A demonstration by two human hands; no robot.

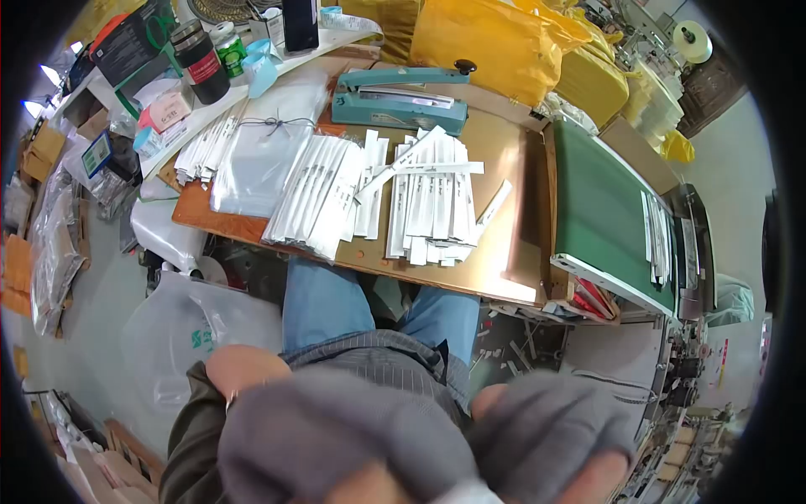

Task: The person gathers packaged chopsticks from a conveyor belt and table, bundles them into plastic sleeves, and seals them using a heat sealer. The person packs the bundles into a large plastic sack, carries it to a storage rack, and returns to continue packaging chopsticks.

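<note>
Grey cloth (327, 420) fills the bottom of the head view, close to the camera and blurred. My left hand (249, 367) is at its left edge, below a dark sleeve, with a thin band at the wrist; its fingers are hidden. A second part of the grey cloth (546, 428) bulges at the lower right. My right hand (594, 480) shows only as bare skin along that cloth's lower edge, its fingers smeared or covered. Ahead on the wooden table (512, 252) lie stacks of printed white strips (432, 202) and a bagged bundle of strips (315, 197).
A teal bench-top sealer (399, 99) stands at the table's back, beside clear plastic bags (264, 168). A white shelf holds a dark tumbler (200, 63), a green can (228, 49) and a phone (300, 25). A green board (604, 210) slopes at right; yellow bags (495, 46) lie behind.
</note>
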